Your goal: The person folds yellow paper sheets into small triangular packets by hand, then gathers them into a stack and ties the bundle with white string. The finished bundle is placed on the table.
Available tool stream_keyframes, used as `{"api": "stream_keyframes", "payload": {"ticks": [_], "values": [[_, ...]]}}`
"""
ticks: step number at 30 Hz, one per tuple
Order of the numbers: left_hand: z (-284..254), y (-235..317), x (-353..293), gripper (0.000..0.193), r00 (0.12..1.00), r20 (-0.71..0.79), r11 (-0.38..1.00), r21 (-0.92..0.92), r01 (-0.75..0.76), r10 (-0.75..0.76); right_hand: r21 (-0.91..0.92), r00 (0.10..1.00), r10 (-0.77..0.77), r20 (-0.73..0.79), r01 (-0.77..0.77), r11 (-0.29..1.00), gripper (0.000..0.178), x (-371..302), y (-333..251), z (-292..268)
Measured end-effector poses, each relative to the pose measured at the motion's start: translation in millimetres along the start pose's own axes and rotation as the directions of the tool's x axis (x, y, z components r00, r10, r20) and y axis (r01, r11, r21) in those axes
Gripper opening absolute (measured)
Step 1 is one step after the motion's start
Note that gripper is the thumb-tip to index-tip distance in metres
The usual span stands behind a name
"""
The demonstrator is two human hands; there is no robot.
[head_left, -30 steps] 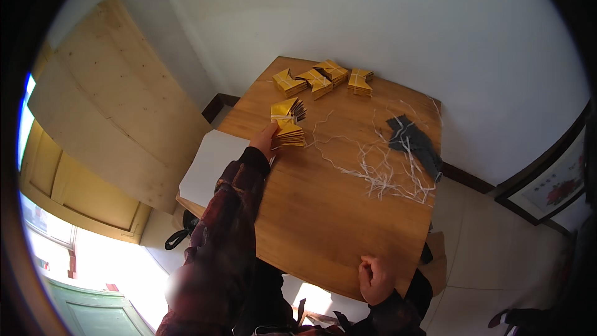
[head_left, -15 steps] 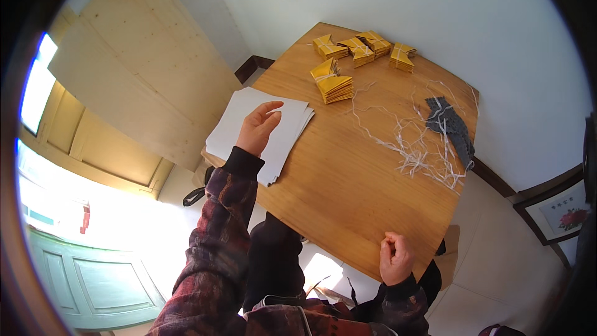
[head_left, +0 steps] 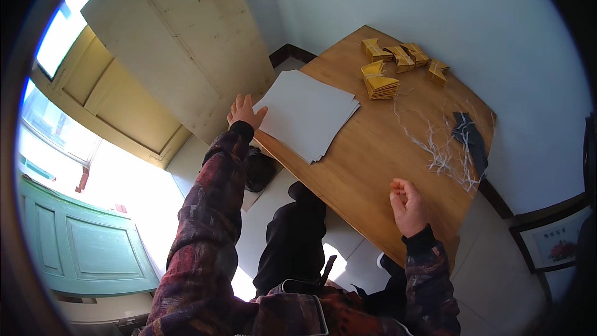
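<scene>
My left hand (head_left: 246, 112) is open, fingers spread, at the left edge of a stack of white paper sheets (head_left: 308, 115). Its thumb lies against the stack's edge. Over the near right part of the wooden table (head_left: 373, 162), my right hand (head_left: 409, 209) is loosely closed, with nothing visible between its curled fingers and thumb. Several tied bundles of folded yellow paper (head_left: 380, 82) sit at the table's far end. A tangle of thin white strings (head_left: 443, 154) is spread near the right edge, beside a dark grey cloth (head_left: 471, 140).
A white wall (head_left: 448, 18) borders the table's far side. On the left stands a large pale wooden board (head_left: 180, 37). A green panelled door or cabinet (head_left: 93, 242) is at lower left. A framed flower picture (head_left: 556, 239) leans at right. My legs (head_left: 289, 236) are below the near edge.
My left hand has moved from above the paper to its left edge, and its fingers have spread. My right hand has risen farther over the table. The view has shifted, so the table appears farther right.
</scene>
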State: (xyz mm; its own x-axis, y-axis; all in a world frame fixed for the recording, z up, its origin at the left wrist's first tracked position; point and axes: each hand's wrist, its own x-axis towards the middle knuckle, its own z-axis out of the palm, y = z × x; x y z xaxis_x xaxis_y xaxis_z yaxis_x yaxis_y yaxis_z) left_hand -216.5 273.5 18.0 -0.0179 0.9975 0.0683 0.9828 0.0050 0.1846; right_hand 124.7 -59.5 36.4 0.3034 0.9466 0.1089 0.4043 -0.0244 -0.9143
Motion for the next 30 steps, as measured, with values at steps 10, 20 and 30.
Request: {"api": "stream_keyframes", "payload": {"ticks": [10,20,30], "values": [[44.5,-17.0,89.2,0.053,0.928,0.250,0.808,-0.584,-0.083,0.276,-0.513,0.964,-0.230,0.134,0.266,0.816,0.067,122.9,4.0,120.8],[48.8,-8.5,71.8,0.040,0.917,0.114,0.867,-0.386,-0.314,0.383,-0.490,0.982,-0.067,0.175,0.146,0.859,0.070,109.6,-8.3,138.2],[38.7,17.6,56.3,0.050,0.991,0.047,0.992,-0.034,-0.124,0.125,-0.518,0.982,-0.109,0.152,0.173,0.838,0.072,106.0,-8.3,139.7]]}}
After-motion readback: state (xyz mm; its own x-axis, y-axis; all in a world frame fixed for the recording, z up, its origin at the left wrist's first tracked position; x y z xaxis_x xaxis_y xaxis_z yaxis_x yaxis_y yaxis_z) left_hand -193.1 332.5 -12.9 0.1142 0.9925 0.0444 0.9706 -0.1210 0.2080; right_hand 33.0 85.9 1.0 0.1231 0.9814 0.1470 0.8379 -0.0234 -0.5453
